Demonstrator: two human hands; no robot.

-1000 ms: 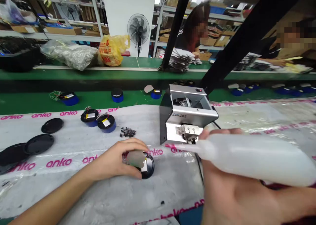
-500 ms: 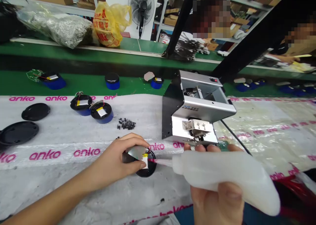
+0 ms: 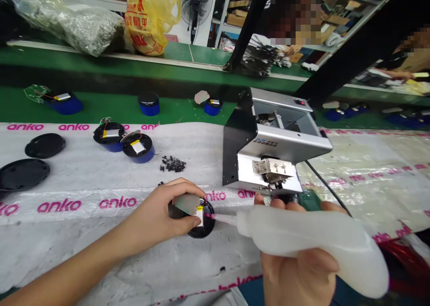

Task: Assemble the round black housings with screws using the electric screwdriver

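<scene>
My left hand (image 3: 168, 212) is closed around the edge of a round black device housing (image 3: 208, 227), its thumb by the flat white battery (image 3: 199, 216) with yellow tape. A pale disc-shaped board (image 3: 185, 204) stands tilted between thumb and fingers. My right hand (image 3: 298, 274) grips a translucent white squeeze bottle (image 3: 309, 234) lying sideways. The bottle's thin pink nozzle (image 3: 221, 218) points left, its tip at or just above the housing beside the battery; whether it touches, I cannot tell.
A grey machine (image 3: 275, 140) stands behind the bottle. Small black parts (image 3: 173, 163) lie in a pile. Two blue-black housings (image 3: 138, 148) with batteries sit left of them, near black round covers (image 3: 45, 145). More units line the green belt (image 3: 178, 104). A person (image 3: 292, 15) is across the bench.
The camera view has shifted slightly, so the background sits a little higher. Both hands keep their holds, and the nozzle tip stays beside the battery.
</scene>
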